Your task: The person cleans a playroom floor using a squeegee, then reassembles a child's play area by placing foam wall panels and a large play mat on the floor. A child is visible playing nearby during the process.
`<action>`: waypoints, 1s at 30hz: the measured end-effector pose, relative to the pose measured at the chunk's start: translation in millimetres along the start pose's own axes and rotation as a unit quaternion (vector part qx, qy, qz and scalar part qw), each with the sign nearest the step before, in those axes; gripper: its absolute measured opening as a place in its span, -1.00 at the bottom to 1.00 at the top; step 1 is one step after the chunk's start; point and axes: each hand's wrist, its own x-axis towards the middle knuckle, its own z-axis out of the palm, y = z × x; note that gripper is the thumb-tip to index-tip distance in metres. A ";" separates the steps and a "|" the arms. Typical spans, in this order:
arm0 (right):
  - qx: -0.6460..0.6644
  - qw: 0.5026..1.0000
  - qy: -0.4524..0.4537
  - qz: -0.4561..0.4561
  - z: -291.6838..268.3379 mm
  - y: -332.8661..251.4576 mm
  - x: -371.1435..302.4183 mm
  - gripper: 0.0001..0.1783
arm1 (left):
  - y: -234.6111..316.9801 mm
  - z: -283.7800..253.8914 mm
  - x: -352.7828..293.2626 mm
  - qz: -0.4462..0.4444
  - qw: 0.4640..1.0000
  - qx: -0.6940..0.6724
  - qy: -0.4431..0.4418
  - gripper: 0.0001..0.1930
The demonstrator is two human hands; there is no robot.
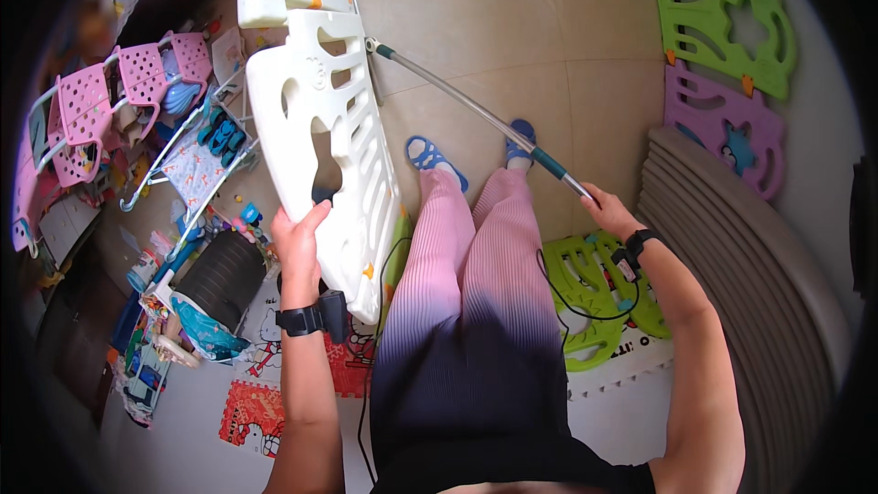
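Note:
My left hand [305,240] is closed on the edge of a white plastic play-fence panel [294,148]. The panel has cut-out slots and orange joint pieces, and stands tilted on my left. In my right hand [610,213] is the upper end of a metal pole [457,96] with teal sleeves. It slopes away from me to the far left, where its end meets a pale joint beside the panel. Whatever is fixed beyond that joint is hidden behind the panel.
Pink chairs [84,102], a folding frame with printed cloth [194,165] and scattered toys crowd the left. Green [722,18] and purple [722,119] fence panels line the right wall, near a grey ribbed surface [741,247]. Another green panel [585,348] lies by my right leg.

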 end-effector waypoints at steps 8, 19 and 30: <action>0.075 0.997 0.024 0.015 7.0 32.4 -14.0 -0.58 | 13.0 0.8 -14.8 -0.011 1.000 -0.002 -0.006 -0.74; 0.071 0.994 0.033 0.076 -15.8 102.3 -73.9 -0.55 | 48.5 13.1 -58.4 0.007 1.000 0.024 -0.002 -0.72; 0.023 1.000 -0.021 -0.003 -30.1 47.7 -19.6 -0.42 | 65.1 21.7 -73.1 -0.019 0.997 0.069 0.024 -0.77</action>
